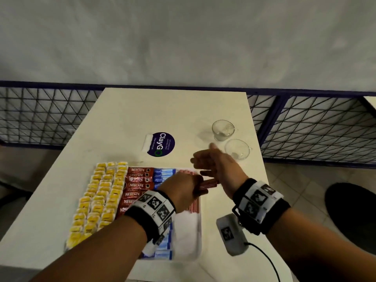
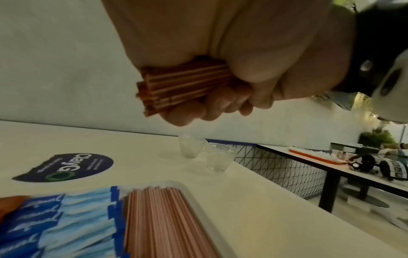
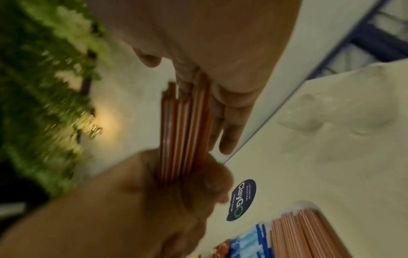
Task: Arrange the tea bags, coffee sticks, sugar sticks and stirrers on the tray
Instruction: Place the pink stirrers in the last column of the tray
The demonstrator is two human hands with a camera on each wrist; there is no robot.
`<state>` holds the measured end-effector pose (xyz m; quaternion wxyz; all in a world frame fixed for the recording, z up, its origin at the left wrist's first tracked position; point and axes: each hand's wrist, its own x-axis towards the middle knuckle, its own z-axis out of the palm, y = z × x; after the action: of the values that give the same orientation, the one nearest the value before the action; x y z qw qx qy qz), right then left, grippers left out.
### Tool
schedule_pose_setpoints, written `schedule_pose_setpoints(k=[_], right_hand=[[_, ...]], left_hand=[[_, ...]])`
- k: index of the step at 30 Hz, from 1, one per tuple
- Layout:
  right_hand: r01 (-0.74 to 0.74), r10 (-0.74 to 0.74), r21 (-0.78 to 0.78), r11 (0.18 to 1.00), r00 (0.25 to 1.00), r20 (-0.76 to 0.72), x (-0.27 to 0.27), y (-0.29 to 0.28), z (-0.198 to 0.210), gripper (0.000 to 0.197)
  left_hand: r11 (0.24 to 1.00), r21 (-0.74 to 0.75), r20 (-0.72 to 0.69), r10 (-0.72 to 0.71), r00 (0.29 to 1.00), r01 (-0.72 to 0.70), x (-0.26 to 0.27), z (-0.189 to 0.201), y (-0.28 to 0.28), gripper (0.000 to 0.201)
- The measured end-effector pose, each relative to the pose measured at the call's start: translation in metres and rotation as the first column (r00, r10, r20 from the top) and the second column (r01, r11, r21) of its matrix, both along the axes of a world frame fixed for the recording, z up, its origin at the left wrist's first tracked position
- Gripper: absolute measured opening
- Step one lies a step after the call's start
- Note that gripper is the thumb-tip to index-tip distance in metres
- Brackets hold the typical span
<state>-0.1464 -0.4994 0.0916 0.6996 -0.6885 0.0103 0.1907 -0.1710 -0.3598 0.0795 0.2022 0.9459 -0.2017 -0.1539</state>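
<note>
A bundle of stirrers (image 1: 206, 185), light, thin and slippery, is gripped mid-length by the left hand (image 1: 180, 189) above the tray (image 1: 198, 237); the flat, unclenched right hand (image 1: 211, 159) squares its ends.

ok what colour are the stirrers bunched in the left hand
The bundle of thin stirrers is reddish-orange with pale stripes, gripped in the left hand; the left wrist view shows it best.

Stirrer bundle (image 1: 206, 185) middle hidden in left hand (image 1: 179, 192); right-wrist view blurred.
</note>
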Motion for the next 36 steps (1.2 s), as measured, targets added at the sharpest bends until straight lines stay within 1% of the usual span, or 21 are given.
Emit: schedule_pose_setpoints(k=[2,3,4,6,7,8,9,10,12,13,15,17,19,21,22,23,25,27,28,32,36], right_hand=[[-0.106,0.149,-0.297,0.949,0.981,0.124,-0.004,0.01,-0.002,0.046],[-0.118,0.185,-0.37,0.921,0.971,0.149,-0.005,0.012,-0.002,0.042],[-0.109,0.179,-0.36,0.927,0.969,0.168,-0.005,0.012,-0.001,0.037],[-0.042,0.056,-0.116,0.992,0.991,0.12,-0.005,0.013,0.001,0.024],[-0.01,0.01,0.015,1.0,0.998,0.063,-0.006,0.013,0.001,0.024],[-0.005,0.003,0.082,0.997,1.0,0.028,-0.007,0.015,-0.002,0.033],[-0.047,0.046,0.084,0.995,0.999,0.018,-0.008,0.018,-0.005,0.039],[-0.105,0.104,0.064,0.992,0.994,0.024,-0.01,0.021,-0.008,0.039],[-0.161,0.159,0.041,0.986,0.986,0.049,-0.012,0.028,-0.006,0.026],[-0.149,0.147,0.039,0.988,0.988,0.045,-0.01,0.028,-0.004,0.021],[-0.127,0.128,-0.034,0.991,0.991,0.032,-0.005,0.028,-0.008,0.023],[-0.167,0.169,-0.127,0.978,0.986,0.007,-0.007,0.029,-0.019,0.022],[-0.195,0.201,-0.31,0.931,0.98,-0.012,-0.014,0.03,-0.041,0.037],[-0.163,0.184,-0.576,0.801,0.983,-0.022,-0.024,0.023,-0.068,0.044],[-0.146,0.156,-0.671,0.727,0.987,-0.046,-0.03,0.017,-0.079,0.043],[-0.154,0.132,-0.722,0.675,0.987,-0.088,-0.036,0.011,-0.089,0.043],[-0.224,0.12,-0.758,0.613,0.974,-0.19,-0.049,0.003,-0.106,0.041],[-0.265,0.126,-0.769,0.582,0.963,-0.236,-0.059,0.001,-0.117,0.041],[-0.265,0.125,-0.771,0.58,0.963,-0.237,-0.063,0.001,-0.12,0.041],[-0.254,0.127,-0.766,0.591,0.967,-0.223,-0.07,0.001,-0.121,0.037],[-0.256,0.132,-0.757,0.601,0.966,-0.222,-0.073,0.002,-0.123,0.039]], left_hand=[[0.992,0.099,0.029,-0.079,0.996,0.076,-0.003,0.003,-0.008,0.036],[0.989,0.127,0.028,-0.078,0.997,0.074,-0.005,0.006,-0.01,0.039],[0.992,0.113,0.031,-0.053,0.998,0.049,-0.006,0.006,-0.008,0.038],[0.997,-0.011,-0.019,0.079,0.997,-0.079,-0.005,0.004,0.005,0.034],[0.984,-0.09,-0.058,0.147,0.988,-0.151,-0.006,0.004,0.01,0.032],[0.963,-0.169,-0.076,0.198,0.977,-0.209,-0.007,0.005,0.013,0.03],[0.949,-0.215,-0.072,0.219,0.973,-0.23,-0.007,0.006,0.012,0.029],[0.947,-0.237,-0.053,0.211,0.976,-0.218,-0.008,0.007,0.01,0.029],[0.932,-0.299,-0.064,0.195,0.979,-0.205,-0.011,0.01,0.005,0.029],[0.903,-0.358,-0.125,0.205,0.971,-0.237,-0.012,0.011,0.004,0.026],[0.83,-0.443,-0.282,0.228,0.932,-0.337,-0.018,0.01,0.007,0.017],[0.746,-0.475,-0.452,0.247,0.857,-0.466,-0.03,0.004,0.007,0.014],[0.695,-0.429,-0.553,0.303,0.776,-0.577,-0.042,-0.015,0.005,0.015],[0.659,-0.307,-0.618,0.412,0.67,-0.687,-0.052,-0.044,0.003,0.018],[0.664,-0.213,-0.616,0.478,0.626,-0.717,-0.057,-0.059,0.001,0.021],[0.693,-0.097,-0.584,0.541,0.604,-0.714,-0.059,-0.073,0.0,0.027],[0.749,0.116,-0.482,0.616,0.622,-0.652,-0.062,-0.091,-0.005,0.043],[0.74,0.184,-0.448,0.649,0.615,-0.646,-0.065,-0.099,-0.013,0.056],[0.736,0.208,-0.426,0.661,0.618,-0.644,-0.066,-0.102,-0.016,0.058],[0.734,0.307,-0.338,0.68,0.651,-0.606,-0.066,-0.106,-0.025,0.052],[0.77,0.269,-0.264,0.637,0.724,-0.579,-0.069,-0.096,-0.021,0.04]])
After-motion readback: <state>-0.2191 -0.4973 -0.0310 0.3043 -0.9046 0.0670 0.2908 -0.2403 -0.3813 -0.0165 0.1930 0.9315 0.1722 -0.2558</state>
